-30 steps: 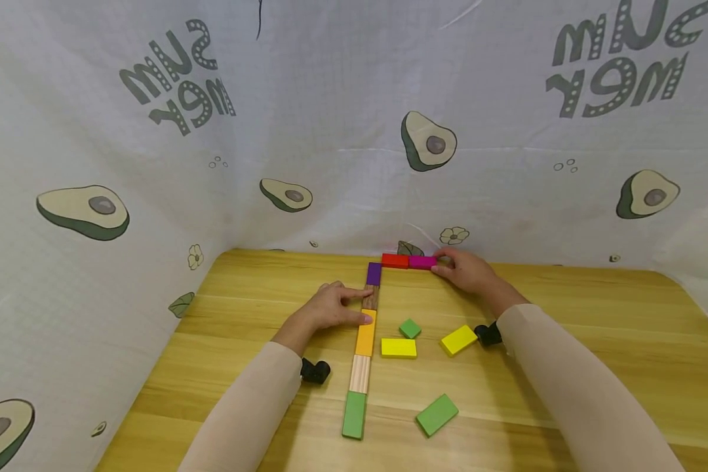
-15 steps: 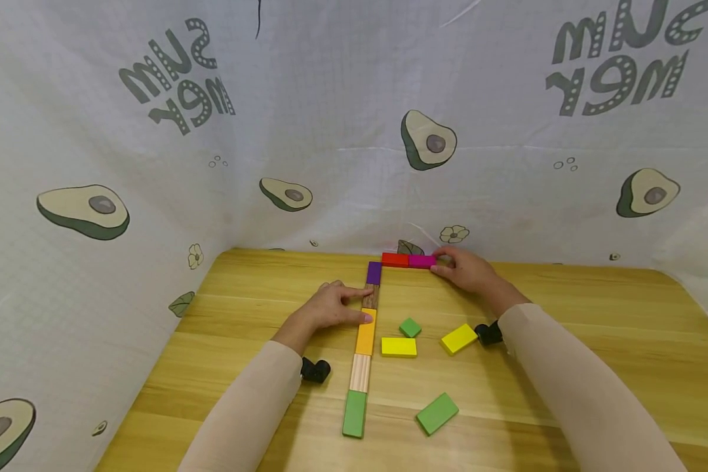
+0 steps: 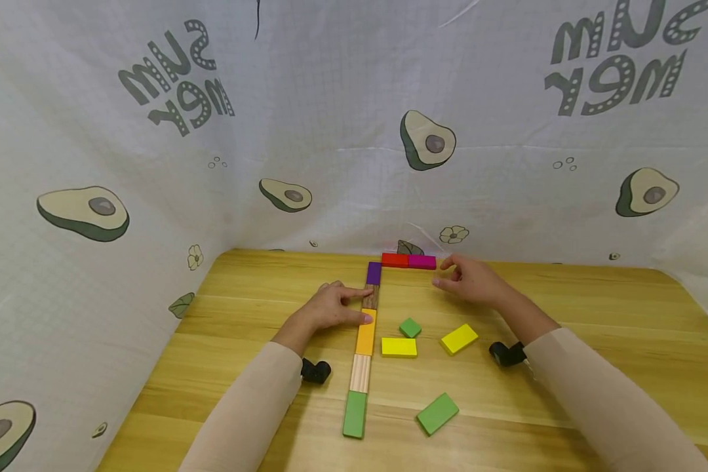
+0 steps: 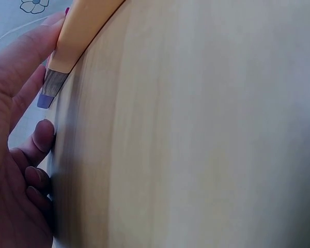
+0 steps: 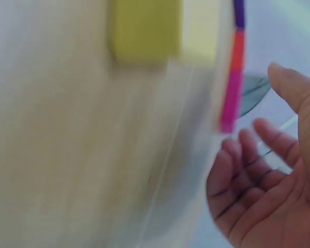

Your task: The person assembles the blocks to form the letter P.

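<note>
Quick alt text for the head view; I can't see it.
A left hand touches a straight line of coloured blocks on a wooden table; the empty right hand is beside a magenta block. Two yellow blocks and two green blocks lie loose nearby.

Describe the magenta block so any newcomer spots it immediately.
On the wooden table, find the far edge by the white cloth. Along it, the magenta block adjoins the right end of the red block. No other block shares its pinkish colour.
</note>
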Tool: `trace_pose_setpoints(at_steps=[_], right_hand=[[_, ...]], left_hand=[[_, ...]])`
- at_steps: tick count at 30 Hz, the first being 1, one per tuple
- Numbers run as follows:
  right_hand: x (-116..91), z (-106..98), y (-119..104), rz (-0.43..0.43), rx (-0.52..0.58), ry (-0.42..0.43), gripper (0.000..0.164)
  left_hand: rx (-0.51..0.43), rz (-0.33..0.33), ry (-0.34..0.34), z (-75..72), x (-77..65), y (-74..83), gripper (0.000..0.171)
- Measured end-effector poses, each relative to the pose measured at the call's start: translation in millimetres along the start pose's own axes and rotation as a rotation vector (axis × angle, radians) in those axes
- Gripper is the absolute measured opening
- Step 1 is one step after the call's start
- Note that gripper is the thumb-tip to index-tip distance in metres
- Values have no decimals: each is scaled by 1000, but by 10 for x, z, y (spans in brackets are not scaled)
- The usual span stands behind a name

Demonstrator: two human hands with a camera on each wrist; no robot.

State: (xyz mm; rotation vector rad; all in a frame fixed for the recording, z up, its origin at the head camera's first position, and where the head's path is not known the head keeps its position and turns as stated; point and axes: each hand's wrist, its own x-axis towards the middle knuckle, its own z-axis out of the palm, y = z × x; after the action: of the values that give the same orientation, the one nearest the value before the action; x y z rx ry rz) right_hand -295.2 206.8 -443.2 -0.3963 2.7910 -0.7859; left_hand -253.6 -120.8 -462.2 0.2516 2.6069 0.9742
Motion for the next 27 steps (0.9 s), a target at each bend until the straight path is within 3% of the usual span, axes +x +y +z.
trace_pose_setpoints(at_steps=[7,12,18,25,27], right_hand=[[-649,47,-188,38,-149,-107,86],[-961,179,-261,64,-243,-93,102],[-1071,300,-253,70,-222,10,96],[-1138,287,-182,97,-214,28,83],[-1107,263,-151,69,-199,35,77]], left_hand=[[1,2,-2,4,5,12,68],[15,1,0,10,9,-2,68],[15,4,0,5,4,-12,67],[9,10,1,8,5,-13,68],[7,10,1,11,9,-19,67]])
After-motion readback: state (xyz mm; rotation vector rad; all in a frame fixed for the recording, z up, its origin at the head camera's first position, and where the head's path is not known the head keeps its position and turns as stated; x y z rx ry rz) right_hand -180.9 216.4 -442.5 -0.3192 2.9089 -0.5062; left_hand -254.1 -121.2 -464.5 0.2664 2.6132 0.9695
